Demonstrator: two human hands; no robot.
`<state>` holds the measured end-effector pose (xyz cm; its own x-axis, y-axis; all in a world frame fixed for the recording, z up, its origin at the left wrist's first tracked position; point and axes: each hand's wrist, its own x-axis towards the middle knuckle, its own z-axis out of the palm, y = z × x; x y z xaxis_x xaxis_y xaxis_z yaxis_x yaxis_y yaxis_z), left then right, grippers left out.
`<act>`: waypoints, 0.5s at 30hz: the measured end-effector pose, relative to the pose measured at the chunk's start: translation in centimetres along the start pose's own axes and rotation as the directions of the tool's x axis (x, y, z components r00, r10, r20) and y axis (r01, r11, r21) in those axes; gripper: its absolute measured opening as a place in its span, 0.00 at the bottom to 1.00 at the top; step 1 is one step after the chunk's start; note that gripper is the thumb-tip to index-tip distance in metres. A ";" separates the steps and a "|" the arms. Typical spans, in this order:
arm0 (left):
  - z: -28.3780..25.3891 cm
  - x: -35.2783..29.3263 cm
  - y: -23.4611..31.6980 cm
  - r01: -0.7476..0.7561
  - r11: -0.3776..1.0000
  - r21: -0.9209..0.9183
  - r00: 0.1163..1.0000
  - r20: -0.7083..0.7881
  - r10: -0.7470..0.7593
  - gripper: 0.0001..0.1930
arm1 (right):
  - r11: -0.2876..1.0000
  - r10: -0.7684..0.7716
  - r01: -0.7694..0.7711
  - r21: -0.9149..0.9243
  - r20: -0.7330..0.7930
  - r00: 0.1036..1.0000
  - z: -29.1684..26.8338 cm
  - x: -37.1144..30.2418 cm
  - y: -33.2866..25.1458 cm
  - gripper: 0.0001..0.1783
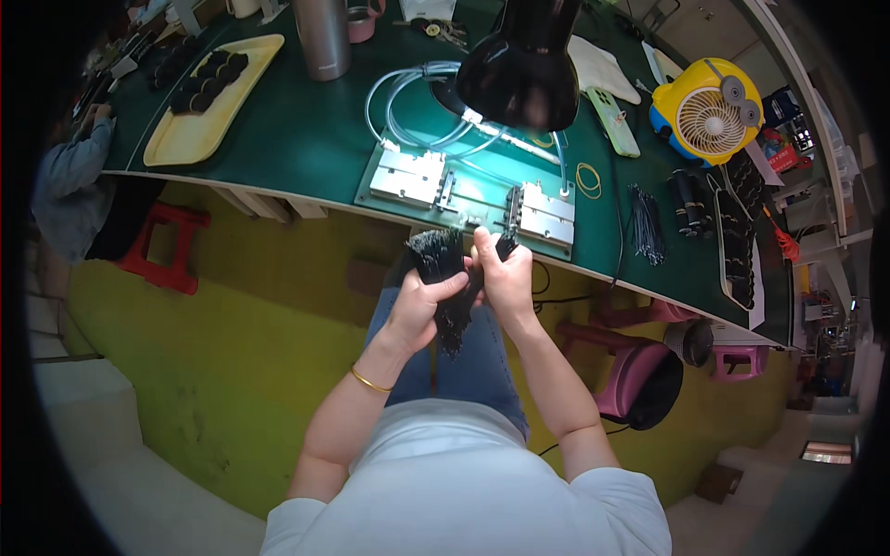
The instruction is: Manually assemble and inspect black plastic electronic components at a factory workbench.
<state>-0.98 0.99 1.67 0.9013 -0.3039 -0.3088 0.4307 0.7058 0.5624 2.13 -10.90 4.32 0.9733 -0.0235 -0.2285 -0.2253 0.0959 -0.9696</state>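
My left hand [419, 306] is closed round a thick bundle of thin black wires [436, 255], whose ends fan out above the thumb and hang below the fist. Close beside it, my right hand [503, 276] is closed on black strands at the bundle's right side, thumb pointing up. Both hands are in front of the table edge, above my lap. Just beyond them sits a metal fixture with a left block [408, 176] and a right block [545, 215], joined to clear tubing [408, 93]. A black lamp [519, 79] lights it from above.
On the green table [306, 120] are a yellow tray [176, 139] with black coils, a steel tumbler [322, 42], a yellow fan [712, 116], and a loose wire bundle [646, 222]. A co-worker's sleeve [79, 171] shows at left. Stools, one red [167, 246], one pink [630, 371], stand below.
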 end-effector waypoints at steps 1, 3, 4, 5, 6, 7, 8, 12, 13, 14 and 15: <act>0.1 -0.2 -0.2 -0.018 1.000 0.022 1.000 0.001 0.018 0.08 | 1.000 -0.030 0.030 0.007 0.050 0.998 -0.3 -0.1 0.2 0.15; 0.3 -0.3 -0.7 -0.034 0.999 0.026 0.999 -0.030 0.035 0.09 | 0.993 -0.103 0.104 -0.047 0.034 0.994 -0.6 -0.4 0.6 0.14; 0.4 -0.2 -0.8 -0.060 0.997 0.044 0.997 -0.044 0.062 0.11 | 0.975 -0.197 0.199 -0.095 0.023 0.980 -0.6 -0.3 0.8 0.13; 0.4 -0.1 -0.9 -0.082 0.994 0.066 0.995 -0.055 0.086 0.12 | 0.946 -0.291 0.290 -0.143 0.013 0.957 -0.7 -0.2 1.0 0.13; 0.4 0.2 -0.9 -0.066 0.996 0.059 0.995 -0.067 0.070 0.12 | 0.952 -0.272 0.270 -0.146 0.008 0.962 -0.8 0.0 1.2 0.13; 0.4 0.5 -0.9 -0.062 0.997 0.053 0.996 -0.063 0.065 0.12 | 0.954 -0.278 0.276 -0.120 0.003 0.961 -0.9 0.3 1.4 0.12; 0.5 0.7 -1.0 -0.057 0.997 0.046 0.996 -0.063 0.059 0.12 | 0.956 -0.279 0.278 -0.094 0.000 0.960 -1.1 0.5 1.6 0.11; 0.4 0.9 -1.3 0.007 1.000 -0.016 1.000 -0.027 -0.008 0.10 | 0.987 -0.150 0.148 -0.056 -0.029 0.988 -0.9 0.1 1.0 0.09; 0.5 0.9 -1.4 0.024 0.999 -0.042 1.000 0.001 -0.024 0.09 | 0.994 -0.098 0.096 -0.051 -0.036 0.995 -0.9 0.0 0.7 0.09; 0.5 0.9 -1.4 0.036 0.998 -0.046 0.999 -0.009 -0.036 0.09 | 0.995 -0.083 0.081 -0.051 -0.040 0.996 -0.8 0.1 0.7 0.09; 0.5 0.9 -1.5 0.021 0.999 -0.044 1.000 -0.016 -0.022 0.09 | 0.997 -0.067 0.066 -0.047 -0.028 0.997 -0.7 0.1 0.6 0.09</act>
<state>-0.81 -0.64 0.98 0.8909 -0.3090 -0.3329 0.4470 0.7265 0.5219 2.06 -11.57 3.67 0.9846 -0.0577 -0.1649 -0.1623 0.0468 -0.9856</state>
